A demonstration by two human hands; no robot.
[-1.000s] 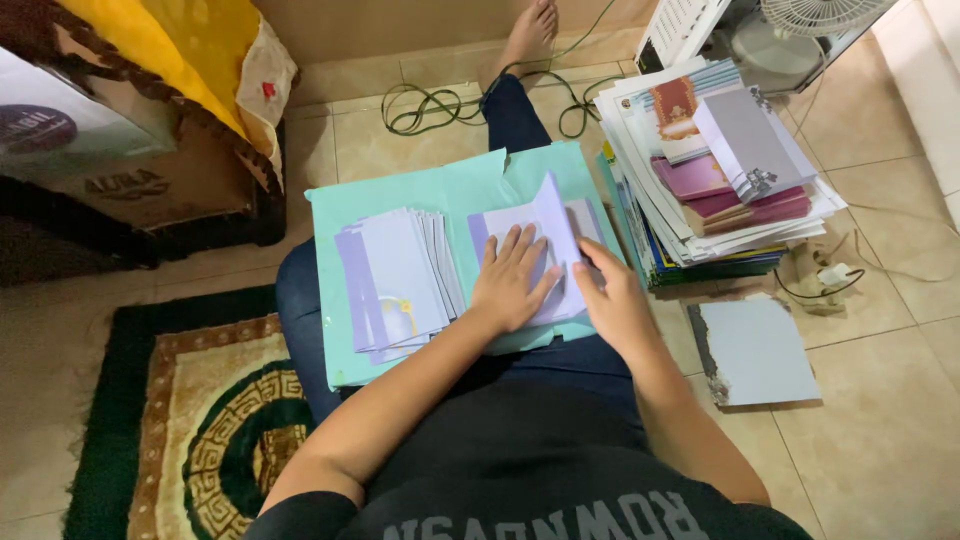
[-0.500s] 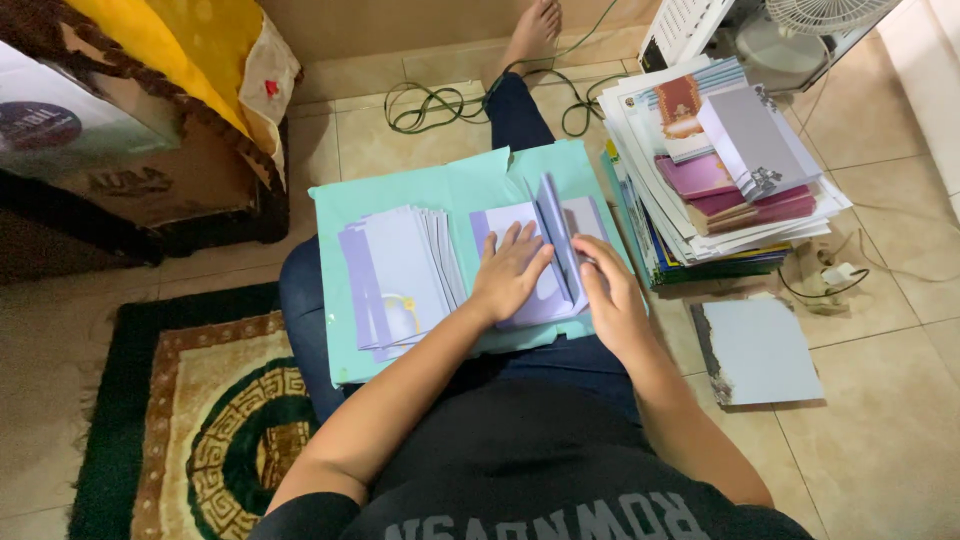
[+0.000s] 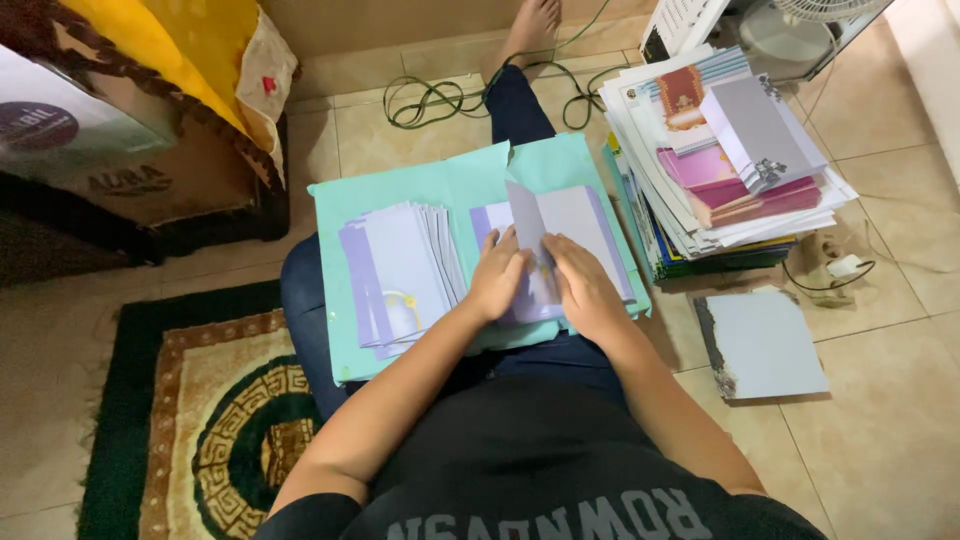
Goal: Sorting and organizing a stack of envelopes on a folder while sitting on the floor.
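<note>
Now, nearest the body, both hands rest on a pale lilac card (image 3: pixel 560 245) lying on a teal folder (image 3: pixel 440 190) across the lap. The left hand (image 3: pixel 497 278) presses flat on the card's left half, fingers spread, clasping nothing; the right hand (image 3: pixel 583 288) lies partly curled on the right half, with one leaf of the card standing up between the two hands, seemingly mid-fold. Left of the hands, a fanned stack of similar lilac cards (image 3: pixel 400 275) looks already handled. Right of them, on the tiled floor, lies a grey sheet (image 3: pixel 765 345). Beyond that, a tall heap of printed cards and papers (image 3: pixel 720 160) suggests plenty is left. Farther off, green cable (image 3: pixel 430 100) loops by a bare foot (image 3: pixel 532 20).
</note>
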